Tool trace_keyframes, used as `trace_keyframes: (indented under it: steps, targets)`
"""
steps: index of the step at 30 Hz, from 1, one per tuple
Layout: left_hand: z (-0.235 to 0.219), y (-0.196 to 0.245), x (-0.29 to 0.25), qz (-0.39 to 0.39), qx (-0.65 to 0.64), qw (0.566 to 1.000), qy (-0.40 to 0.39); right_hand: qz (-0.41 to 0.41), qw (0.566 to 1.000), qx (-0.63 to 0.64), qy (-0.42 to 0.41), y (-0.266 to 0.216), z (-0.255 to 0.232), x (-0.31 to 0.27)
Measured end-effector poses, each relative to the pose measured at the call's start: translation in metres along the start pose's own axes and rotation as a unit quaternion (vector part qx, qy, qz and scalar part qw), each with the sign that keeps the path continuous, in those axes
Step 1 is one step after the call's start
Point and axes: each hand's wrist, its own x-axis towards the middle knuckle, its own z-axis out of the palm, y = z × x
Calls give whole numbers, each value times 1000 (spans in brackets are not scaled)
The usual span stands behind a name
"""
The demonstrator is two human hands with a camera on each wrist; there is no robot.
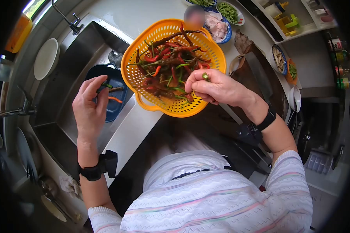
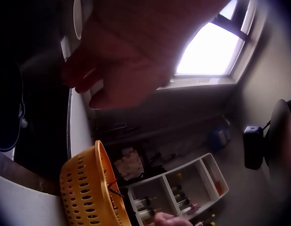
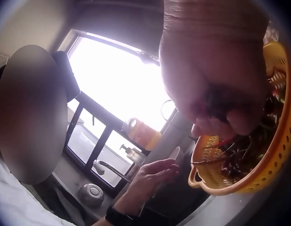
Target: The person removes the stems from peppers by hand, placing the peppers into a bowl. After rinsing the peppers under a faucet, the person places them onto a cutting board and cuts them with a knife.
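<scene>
Over the worktop, head view: orange colander holds red, green and dark brown chillies, thin and long-stemmed. Right hand hovers over the colander's near rim, grip pinched together on a small green chilli piece. Left hand hangs above the sink, fingers relaxed and apart, holding nothing; a dark blue dish with a few chillies lies beneath, just beside the colander.

Left wrist view: palm blurred, colander wall below.

Right wrist view: curled fingers hide the held piece; colander behind.
</scene>
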Motion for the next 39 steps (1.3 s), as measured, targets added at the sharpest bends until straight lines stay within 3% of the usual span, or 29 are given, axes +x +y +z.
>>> trace_keyframes:
  steps: [1, 2, 3, 5, 7, 9, 11, 13, 17, 19, 26, 29, 31, 33, 35, 36, 39]
  targets:
    - [9, 14, 3, 0, 3, 1000, -1, -62, 993, -98, 18, 8, -7, 11]
    - [17, 25, 6, 58, 49, 997, -18, -124, 972, -195, 36, 13, -11, 20]
    - [24, 33, 8, 115, 95, 988, -36, -126, 973, -192, 33, 15, -13, 28]
    - [37, 41, 12, 175, 197, 960, -89, -106, 944, -313, 12, 16, -10, 43]
    - [47, 46, 12, 145, 191, 964, -118, -99, 923, -372, -9, 13, -3, 55]
    - [53, 50, 14, 122, 243, 947, -172, -54, 863, -500, -51, 16, 4, 65]
    - [59, 49, 16, 121, 270, 940, -171, -13, 846, -526, -84, 12, 9, 70]
    - [67, 43, 18, 148, 252, 950, -113, 37, 803, -582, -124, 9, 14, 72]
    - [72, 38, 22, 136, 172, 975, -43, 0, 819, -564, -108, 15, 19, 79]
    - [72, 37, 23, 125, 124, 984, -6, -28, 858, -501, -111, 21, 22, 84]
    - [75, 35, 23, 59, -6, 998, 19, -54, 918, -393, -21, 34, 40, 107]
    - [73, 33, 24, 25, -66, 997, 28, -17, 939, -340, -36, 23, 38, 103]
    - [69, 31, 22, 59, 23, 998, 6, 64, 921, -352, -152, -10, 20, 79]
    - [66, 34, 19, 88, 89, 992, 2, -61, 924, -364, -101, -8, -6, 74]
    - [66, 37, 18, 116, 160, 980, -3, -198, 878, -430, 76, 2, -36, 86]
    - [68, 40, 19, 117, 160, 980, 8, -157, 875, -445, 109, -7, -41, 85]
    - [74, 41, 21, 118, 163, 979, 20, -202, 871, -441, 76, -1, -39, 98]
